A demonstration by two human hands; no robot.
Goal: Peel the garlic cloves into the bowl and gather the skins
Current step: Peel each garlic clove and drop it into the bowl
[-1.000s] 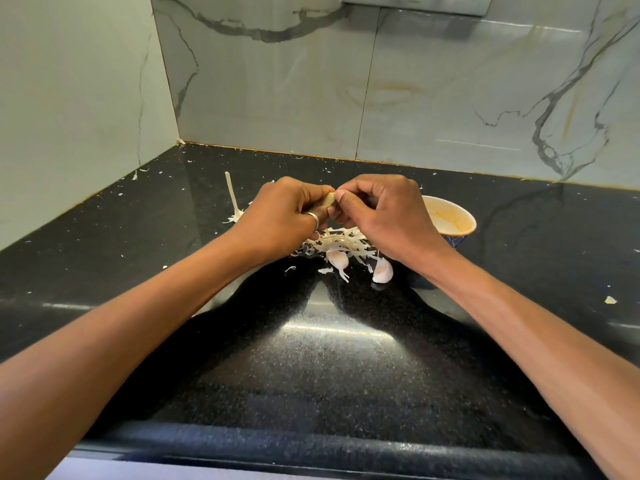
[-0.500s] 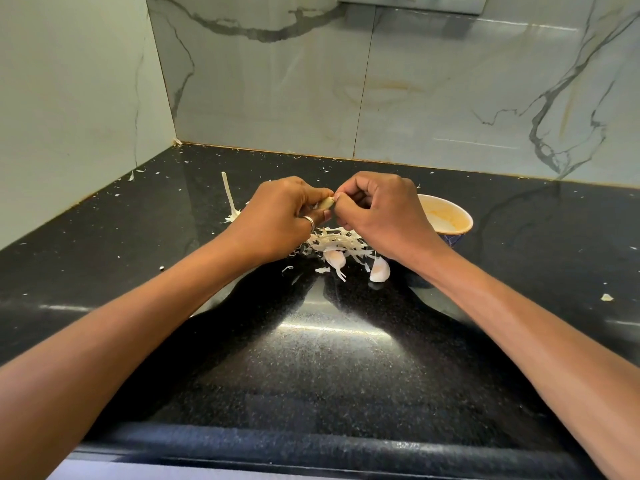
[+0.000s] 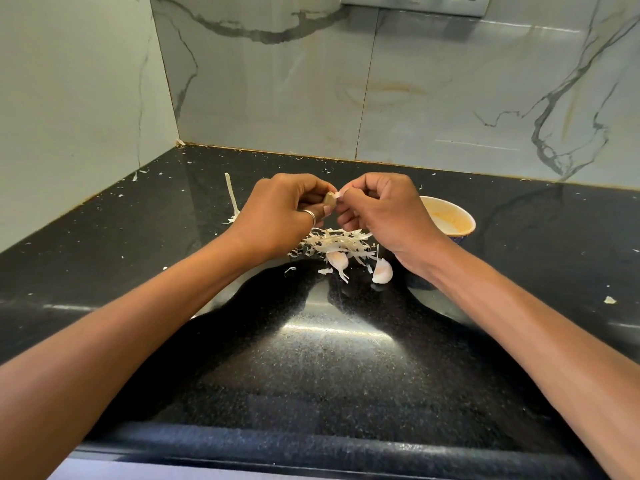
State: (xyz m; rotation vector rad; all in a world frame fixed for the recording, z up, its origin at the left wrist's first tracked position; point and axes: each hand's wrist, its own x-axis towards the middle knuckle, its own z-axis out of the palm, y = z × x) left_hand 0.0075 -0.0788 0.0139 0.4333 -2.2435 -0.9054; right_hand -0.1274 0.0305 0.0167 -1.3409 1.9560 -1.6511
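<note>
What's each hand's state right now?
Left hand: closed, holding a clove.
Right hand: closed, pinching that clove's skin.

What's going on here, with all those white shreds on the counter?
A person is peeling garlic over a black countertop. The left hand holds a garlic clove, and the right hand pinches a strip of skin at its tip. Below them lies a pile of skins, with an unpeeled clove and a second unpeeled clove at its near edge. A bowl stands just behind the right hand.
</note>
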